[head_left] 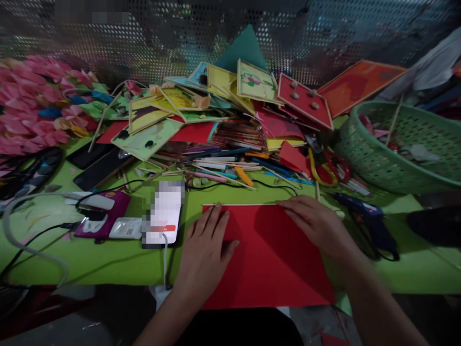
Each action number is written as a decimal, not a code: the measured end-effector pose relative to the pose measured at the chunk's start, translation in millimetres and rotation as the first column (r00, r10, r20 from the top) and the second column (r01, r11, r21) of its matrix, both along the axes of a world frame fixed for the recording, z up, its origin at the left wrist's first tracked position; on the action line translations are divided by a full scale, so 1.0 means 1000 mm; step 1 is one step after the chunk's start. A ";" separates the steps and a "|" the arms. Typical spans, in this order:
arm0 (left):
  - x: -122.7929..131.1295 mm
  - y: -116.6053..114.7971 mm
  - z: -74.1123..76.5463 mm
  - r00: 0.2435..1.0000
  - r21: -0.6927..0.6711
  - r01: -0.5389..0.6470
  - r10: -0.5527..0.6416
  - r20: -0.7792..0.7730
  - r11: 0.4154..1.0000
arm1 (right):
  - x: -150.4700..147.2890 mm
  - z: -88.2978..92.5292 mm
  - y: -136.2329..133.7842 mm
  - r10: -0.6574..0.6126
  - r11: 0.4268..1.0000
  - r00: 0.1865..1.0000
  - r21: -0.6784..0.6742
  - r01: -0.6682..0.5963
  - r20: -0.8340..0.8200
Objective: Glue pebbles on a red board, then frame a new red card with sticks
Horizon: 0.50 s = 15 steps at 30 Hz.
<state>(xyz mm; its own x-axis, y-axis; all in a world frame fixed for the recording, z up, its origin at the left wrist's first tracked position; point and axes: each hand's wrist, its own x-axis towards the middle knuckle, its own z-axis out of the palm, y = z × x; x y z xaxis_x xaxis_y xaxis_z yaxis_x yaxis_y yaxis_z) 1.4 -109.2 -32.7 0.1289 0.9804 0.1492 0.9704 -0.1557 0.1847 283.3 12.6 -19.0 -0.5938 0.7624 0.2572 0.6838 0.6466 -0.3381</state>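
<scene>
The red sheet [266, 262] lies in the lower middle of the frame, beneath and between the two hands, its bottom edge reaching past the near edge of the green tabletop [118, 266]. A thin pale stick [248, 204] runs along the sheet's top edge, near the centre of the frame, with fingers at it from both sides.

The left hand [206, 242] lies palm down over the sheet's left side, fingers extended and slightly spread, the thumb held out to the right over the red surface. Its fingertips reach the left part of the stick; the hand is flat rather than closed around anything. The right hand [319, 223] comes in from the lower right, fingers close together and pointing left, their tips at the right part of the stick by the sheet's upper right corner. Whether those fingers pinch the stick or only press on it, I cannot tell.

Just left of the left hand is a lit phone [169, 211], partly pixelated, and further left a purple power strip [101, 216]. Right of the right hand lies a dark blue glue gun [372, 218], below a green basket [392, 163] at the right of the frame.
</scene>
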 end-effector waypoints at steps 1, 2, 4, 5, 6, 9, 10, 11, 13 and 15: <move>0.000 0.000 0.000 1.000 0.000 -0.004 0.004 -0.002 1.000 | 0.000 -0.003 0.001 0.003 1.000 1.000 0.007 -0.003 0.013; 0.000 0.000 0.000 1.000 0.003 -0.007 0.007 -0.003 1.000 | -0.001 -0.004 0.002 0.004 1.000 1.000 0.009 -0.005 0.019; 0.000 0.000 0.000 1.000 0.009 -0.011 0.011 -0.004 1.000 | 0.000 -0.004 0.004 0.001 1.000 1.000 -0.004 -0.001 0.005; 0.000 0.000 0.000 1.000 0.014 -0.011 0.011 -0.003 1.000 | 0.001 -0.003 0.004 -0.005 1.000 1.000 -0.015 0.005 -0.011; 0.000 0.001 0.000 1.000 0.019 -0.008 0.008 -0.003 1.000 | 0.002 -0.001 0.004 -0.012 1.000 0.999 -0.026 0.011 -0.030; -0.001 0.001 0.001 1.000 0.030 0.001 0.000 -0.012 1.000 | 0.006 0.006 0.001 -0.027 0.998 0.998 -0.052 0.024 -0.064; -0.001 0.001 0.001 1.000 0.032 0.003 -0.003 -0.018 0.999 | 0.008 0.008 0.000 -0.026 0.998 0.998 -0.057 0.022 -0.059; -0.001 0.000 0.001 1.000 0.033 0.004 -0.003 -0.025 0.999 | 0.008 0.009 -0.002 -0.023 0.998 0.999 -0.061 0.020 -0.045; 0.000 0.000 0.001 0.999 0.033 0.004 -0.002 -0.039 0.999 | 0.007 0.008 -0.004 -0.020 0.998 1.000 -0.057 0.020 0.012; 0.000 0.000 0.000 0.999 0.032 0.002 0.000 -0.047 0.999 | 0.005 0.007 -0.006 -0.028 0.999 0.996 -0.042 0.031 0.080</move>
<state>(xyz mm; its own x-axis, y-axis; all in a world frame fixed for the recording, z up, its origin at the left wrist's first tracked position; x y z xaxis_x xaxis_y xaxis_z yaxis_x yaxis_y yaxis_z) 1.0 -109.0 -32.2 0.1374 0.9751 0.1743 0.9778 -0.1616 0.1334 288.1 6.7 -12.4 -0.5880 0.7894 0.1763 0.7283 0.6116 -0.3091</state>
